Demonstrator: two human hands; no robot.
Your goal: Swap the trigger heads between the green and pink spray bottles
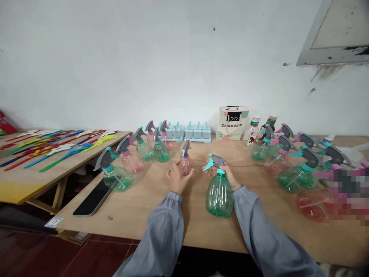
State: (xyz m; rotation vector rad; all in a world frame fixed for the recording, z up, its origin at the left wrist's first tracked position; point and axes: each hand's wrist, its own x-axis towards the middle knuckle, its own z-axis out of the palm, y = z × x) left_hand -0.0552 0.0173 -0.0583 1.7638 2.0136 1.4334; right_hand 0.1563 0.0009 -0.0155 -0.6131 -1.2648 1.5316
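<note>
And here the green spray bottle (219, 196) is standing out front, upright near the middle of the wooden surface (138, 209), the right hand (231, 177) closing its fingers around the neck from behind. Just to its left, a smaller pink spray bottle (186, 166) is sitting in the grip of the left hand (178, 177), thumb and fingers pressing either side. Both are already wearing trigger heads (218, 159), so that part is looking done; letting go of the pair is what's not yet done. Partway, I'm judging!

Farther out, a cluster of six spray bottles (118, 179) is standing on the left, with a phone (93, 198) lying beside it. A bigger crowd of spray bottles (294, 179) is filling the right, though pixelation is probably hiding some at the edge. Behind, ice-pop moulds (198, 134), a paper bag (232, 123) and white-capped bottles (253, 130) are lining the wall.
</note>
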